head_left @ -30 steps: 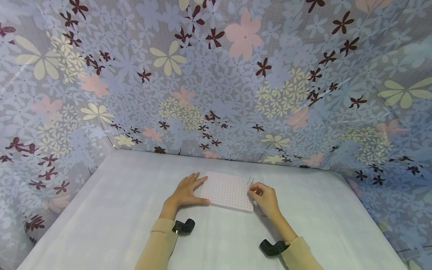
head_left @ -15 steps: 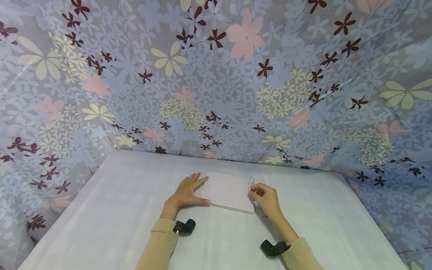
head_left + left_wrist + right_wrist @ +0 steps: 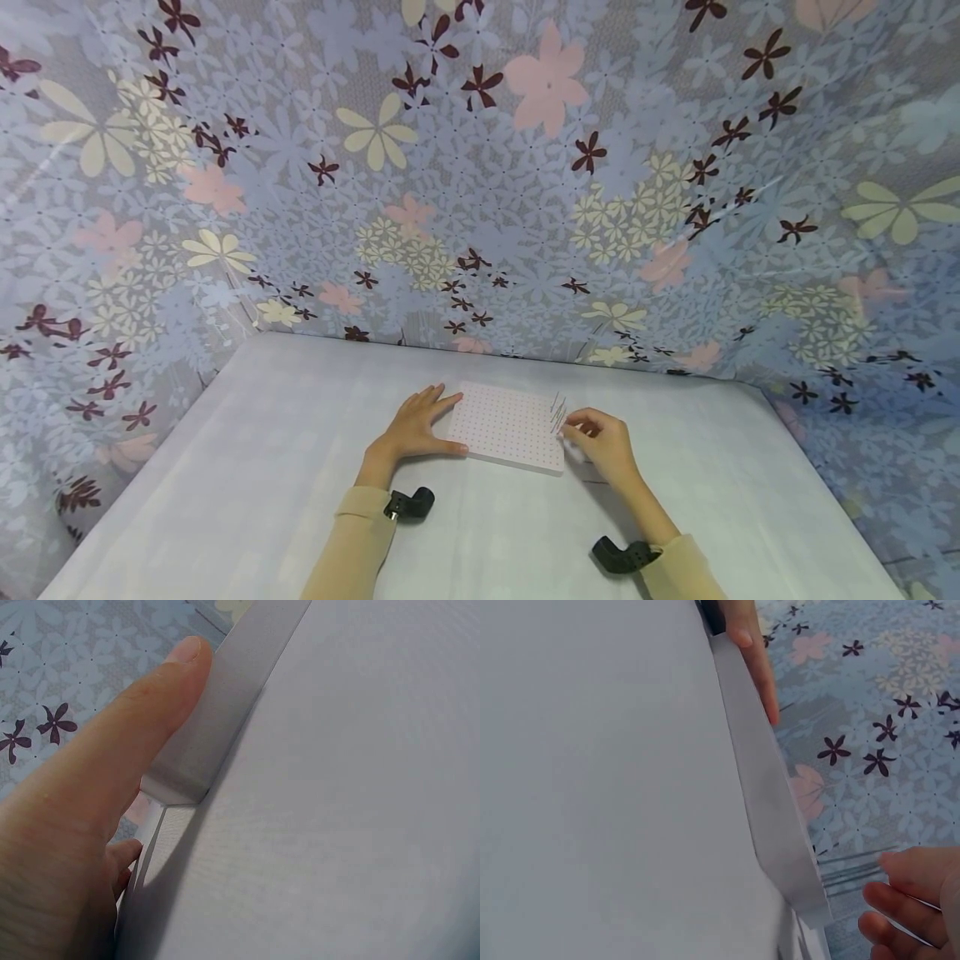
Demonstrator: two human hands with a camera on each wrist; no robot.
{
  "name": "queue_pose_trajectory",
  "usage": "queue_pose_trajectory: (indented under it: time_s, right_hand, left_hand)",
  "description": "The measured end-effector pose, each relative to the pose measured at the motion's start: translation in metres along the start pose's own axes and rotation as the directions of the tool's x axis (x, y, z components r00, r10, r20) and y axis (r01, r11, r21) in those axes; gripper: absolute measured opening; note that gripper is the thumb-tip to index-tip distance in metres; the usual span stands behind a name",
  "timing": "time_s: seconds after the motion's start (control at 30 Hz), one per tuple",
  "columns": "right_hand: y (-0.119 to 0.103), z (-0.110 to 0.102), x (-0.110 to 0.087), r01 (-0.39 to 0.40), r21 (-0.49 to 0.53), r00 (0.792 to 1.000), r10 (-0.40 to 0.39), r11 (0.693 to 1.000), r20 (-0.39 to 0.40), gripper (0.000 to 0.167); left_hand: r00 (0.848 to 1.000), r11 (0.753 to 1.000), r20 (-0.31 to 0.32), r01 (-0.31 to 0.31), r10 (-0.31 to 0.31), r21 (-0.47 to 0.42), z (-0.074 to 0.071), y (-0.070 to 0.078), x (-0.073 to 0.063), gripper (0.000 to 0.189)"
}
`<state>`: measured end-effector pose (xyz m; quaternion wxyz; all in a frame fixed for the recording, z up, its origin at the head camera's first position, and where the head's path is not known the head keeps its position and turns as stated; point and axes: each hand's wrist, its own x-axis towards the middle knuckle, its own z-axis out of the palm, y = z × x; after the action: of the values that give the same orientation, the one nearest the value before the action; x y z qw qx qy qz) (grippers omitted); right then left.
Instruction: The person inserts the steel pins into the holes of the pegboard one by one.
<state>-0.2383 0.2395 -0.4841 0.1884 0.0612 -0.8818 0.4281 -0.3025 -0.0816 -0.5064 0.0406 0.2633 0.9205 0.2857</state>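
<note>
A thick white board with rows of small pink dots (image 3: 506,425) lies on the table. My left hand (image 3: 420,423) rests at its left end, thumb along the near side and index finger at the far left corner; the left wrist view shows the thumb (image 3: 169,690) against the board's side wall. Several thin dark sticks (image 3: 557,408) stand up from the board's right end. Beside them, my right hand (image 3: 603,446) has loosely curled fingers and a gap between thumb and index finger. In the right wrist view its fingertips (image 3: 889,862) are right at the sticks' ends.
Another thin dark stick (image 3: 597,482) lies on the white-covered table (image 3: 487,533), to the right of the board. A flower-patterned cloth (image 3: 480,192) hangs behind the table. Both wrists carry black camera mounts (image 3: 411,502).
My right hand has drawn slightly to the right, off the board's right edge, and more of the upright sticks show. The left hand and the board have stayed in place.
</note>
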Motion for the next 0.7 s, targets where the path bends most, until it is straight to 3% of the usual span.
queue_pose_trajectory:
  time_s: [0.53, 0.7]
  right_hand:
    - [0.017, -0.018, -0.011, 0.034, -0.031, 0.999, -0.034, 0.999, -0.002, 0.008]
    - [0.020, -0.022, -0.017, 0.020, -0.087, 1.000, -0.018, 0.996, 0.024, 0.013]
  left_hand:
    - [1.000, 1.000, -0.010, -0.012, 0.012, -0.005, -0.002, -0.001, -0.001, 0.095]
    - [1.000, 1.000, -0.011, -0.019, 0.019, -0.006, 0.000, -0.001, -0.001, 0.095]
